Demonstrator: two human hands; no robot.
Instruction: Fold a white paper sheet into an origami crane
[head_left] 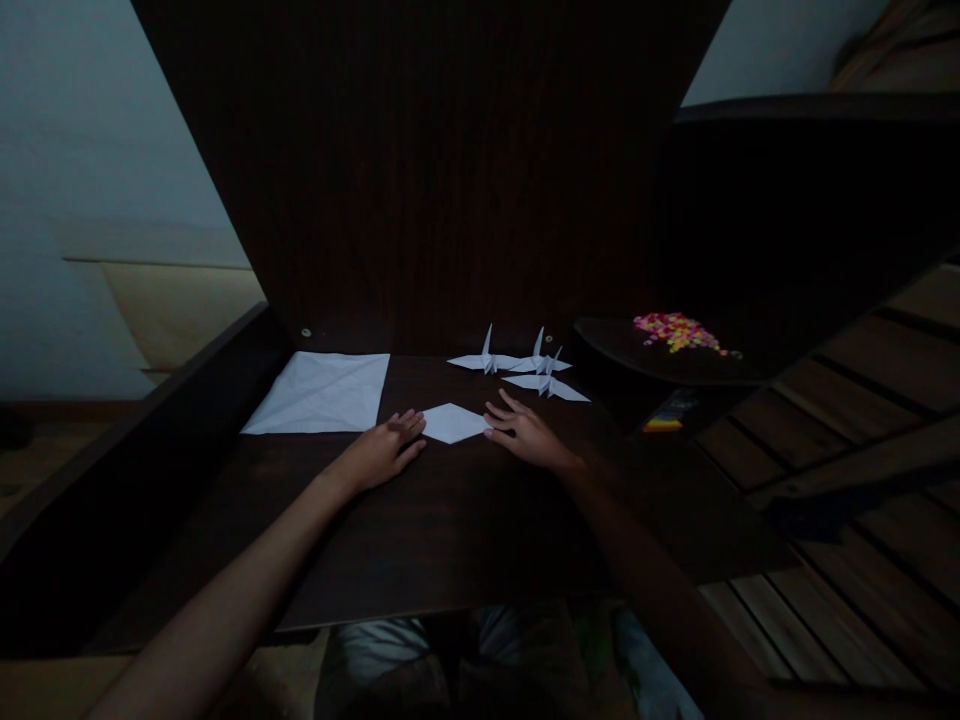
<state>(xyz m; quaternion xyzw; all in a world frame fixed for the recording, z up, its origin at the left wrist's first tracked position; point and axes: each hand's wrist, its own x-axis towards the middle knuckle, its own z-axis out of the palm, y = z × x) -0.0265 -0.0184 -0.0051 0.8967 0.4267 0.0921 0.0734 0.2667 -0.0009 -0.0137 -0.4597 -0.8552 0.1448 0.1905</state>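
A white folded paper [453, 423], shaped like a long diamond, lies flat on the dark tabletop in front of me. At its left point rests my left hand [384, 450], palm down with the fingers stretched out. My right hand [529, 435] has its fingers spread, the tips touching the right point of the paper. Just beyond the right hand stand three white origami cranes, one at the left [487, 363], one behind [538, 364] and one nearer [546, 384]. To the left lie white paper sheets [322, 393] with crease lines.
A dark panel [412, 180] rises behind the tabletop [450, 540], and a raised side edge [135, 430] runs along the left. On a small shelf at the right sits a pile of colourful small pieces [679, 332]. Below it is a rainbow-striped item [664, 424]. Wooden slats [870, 420] extend further right.
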